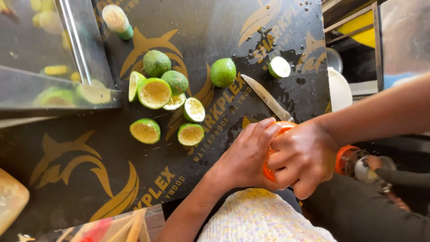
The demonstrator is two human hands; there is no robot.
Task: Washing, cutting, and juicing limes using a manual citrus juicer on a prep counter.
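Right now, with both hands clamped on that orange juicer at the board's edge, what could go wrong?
1. The knife lies bare on the wet black board, its blade pointing away just beyond the left hand; a slip forward could meet it.
2. The orange juicer, squeezed with the right hand, sits over the lap, so juice may drip onto the knitted cloth.
3. The whole lime could roll.

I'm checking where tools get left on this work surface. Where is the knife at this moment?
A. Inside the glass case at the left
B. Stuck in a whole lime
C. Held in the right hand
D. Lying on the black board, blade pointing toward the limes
D: the knife lies flat on the black board, untouched, its tip near a whole lime, while both hands grip an orange squeezer.
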